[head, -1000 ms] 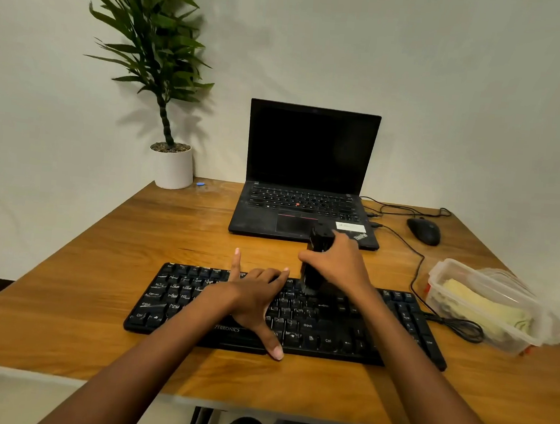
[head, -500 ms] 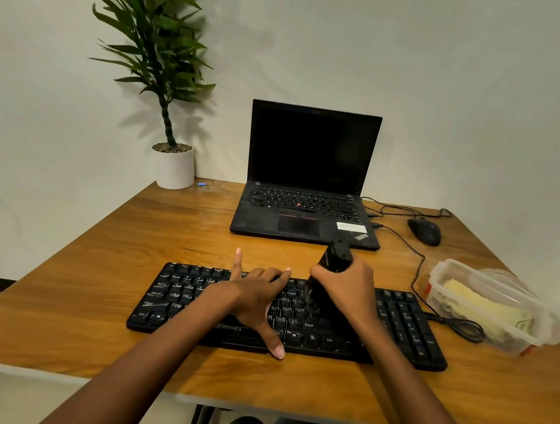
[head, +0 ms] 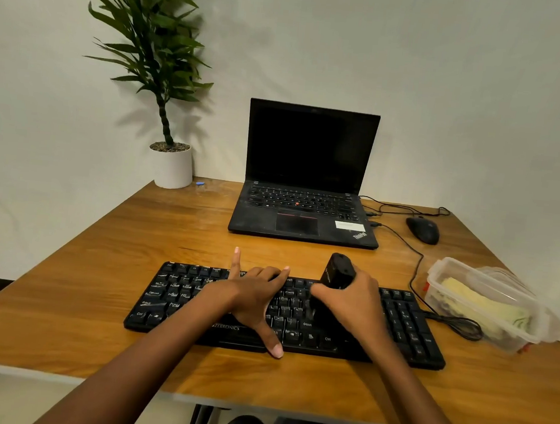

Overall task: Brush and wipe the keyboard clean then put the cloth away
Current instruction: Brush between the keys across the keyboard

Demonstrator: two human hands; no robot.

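Note:
A black keyboard (head: 182, 291) lies across the front of the wooden desk (head: 92, 296). My left hand (head: 256, 298) rests flat on its middle keys, fingers spread, thumb over the front edge. My right hand (head: 355, 304) grips a black brush (head: 337, 272) by its handle, which sticks up and tilts away from me. Its bristle end is down on the keys, mostly hidden by my fingers. A yellow cloth (head: 478, 306) lies inside a clear plastic box (head: 436, 278) at the right.
An open black laptop (head: 305, 180) stands behind the keyboard. A black mouse (head: 422, 229) and its cables lie at the back right, with a cable coil beside the box. A potted plant (head: 170, 163) stands at the back left.
My right hand has drawn the brush toward me and to the right over the keys, tilting the handle back. My left hand has stayed where it was.

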